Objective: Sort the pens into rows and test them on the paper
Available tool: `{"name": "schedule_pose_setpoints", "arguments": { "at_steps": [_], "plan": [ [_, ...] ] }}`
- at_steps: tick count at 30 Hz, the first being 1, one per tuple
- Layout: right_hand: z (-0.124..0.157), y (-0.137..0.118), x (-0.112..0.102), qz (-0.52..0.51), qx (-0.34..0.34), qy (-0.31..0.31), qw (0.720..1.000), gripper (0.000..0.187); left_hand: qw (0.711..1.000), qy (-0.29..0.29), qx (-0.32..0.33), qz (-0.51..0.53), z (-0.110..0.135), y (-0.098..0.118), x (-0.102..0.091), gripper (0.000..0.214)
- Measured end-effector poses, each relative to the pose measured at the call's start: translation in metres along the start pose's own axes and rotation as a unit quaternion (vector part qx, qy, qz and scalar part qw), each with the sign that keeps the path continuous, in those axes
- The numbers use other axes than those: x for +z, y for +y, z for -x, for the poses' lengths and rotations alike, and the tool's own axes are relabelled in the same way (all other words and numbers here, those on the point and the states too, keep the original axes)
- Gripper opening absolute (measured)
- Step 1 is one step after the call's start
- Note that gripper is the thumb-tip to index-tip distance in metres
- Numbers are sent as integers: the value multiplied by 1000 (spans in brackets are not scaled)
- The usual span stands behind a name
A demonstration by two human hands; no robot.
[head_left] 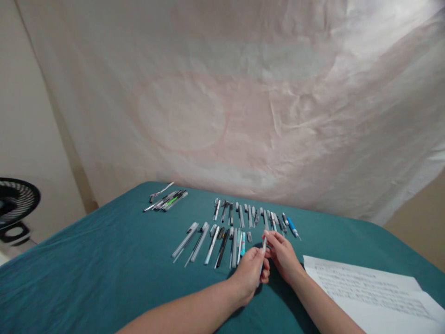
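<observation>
My left hand (251, 273) is wrapped round a slim, light-coloured pen (264, 245), which stands tilted with its tip upward. At that upper end, the fingers of my right hand (282, 254) pinch the pen's tip. Just left of my hands lies a near row of pens and pen parts, among them a black pen (222, 248), a white pen (212, 246) and a turquoise pen part (243, 243). A small grey cap (249, 237) rests close to my fingers. What my right fingertips cover cannot be made out.
Behind is a second row of pens and caps (249, 216), ending at a blue pen (293, 226). A bundle of pens (168, 200) lies at the far left of the green cloth-covered table (104, 269). Handwritten paper (375, 292) is at the right. A black fan (17, 204) stands left.
</observation>
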State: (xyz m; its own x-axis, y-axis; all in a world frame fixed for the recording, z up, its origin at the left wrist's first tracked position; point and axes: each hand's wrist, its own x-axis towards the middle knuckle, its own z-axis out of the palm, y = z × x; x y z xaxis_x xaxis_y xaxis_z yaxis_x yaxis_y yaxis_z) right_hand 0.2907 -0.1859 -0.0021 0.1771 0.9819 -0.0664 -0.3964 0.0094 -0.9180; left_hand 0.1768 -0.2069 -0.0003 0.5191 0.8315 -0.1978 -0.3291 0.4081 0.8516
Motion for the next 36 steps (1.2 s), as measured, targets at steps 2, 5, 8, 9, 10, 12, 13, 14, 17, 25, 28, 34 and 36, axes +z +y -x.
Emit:
{"name": "schedule_pose_setpoints", "arguments": {
  "at_steps": [2,5,8,9,10,12,13,14,17,25,28,34,36],
  "plan": [
    [0,0,-1,-6,5,-3,1000,24,1000,0,2,4,0,0,0,34],
    [-1,-1,-3,-13,16,-7,1000,24,1000,5,-1,8,-1,-1,0,33],
    [-3,-2,-5,-28,22,0,999,24,1000,7,-7,6,-2,-2,-1,33],
    [-3,-2,-6,-36,22,1,999,24,1000,7,-8,5,-2,-1,-1,33],
    [-4,-2,-7,-44,21,3,999,24,1000,6,-10,2,-1,-1,-1,33],
    [-5,-3,-8,-52,15,11,998,23,1000,5,-14,-11,0,0,0,32],
    [-6,-4,-8,-52,11,19,998,23,1000,5,-17,-19,0,1,0,32],
    [-7,-5,-9,-49,7,27,998,24,999,4,-21,-27,1,1,0,31],
    [-11,-10,-13,-28,0,46,999,26,999,3,-24,-48,2,1,1,31],
    [-17,-15,-24,72,-51,69,994,31,999,4,13,-51,4,-2,1,34],
    [-13,-7,-21,249,-87,-3,965,27,998,2,42,-53,7,-3,3,33],
    [-5,14,-10,561,-182,-72,804,23,997,-9,60,-53,13,-5,10,30],
    [-7,18,-7,625,-183,-68,756,23,997,-11,57,-52,14,-5,11,28]
  ]
}}
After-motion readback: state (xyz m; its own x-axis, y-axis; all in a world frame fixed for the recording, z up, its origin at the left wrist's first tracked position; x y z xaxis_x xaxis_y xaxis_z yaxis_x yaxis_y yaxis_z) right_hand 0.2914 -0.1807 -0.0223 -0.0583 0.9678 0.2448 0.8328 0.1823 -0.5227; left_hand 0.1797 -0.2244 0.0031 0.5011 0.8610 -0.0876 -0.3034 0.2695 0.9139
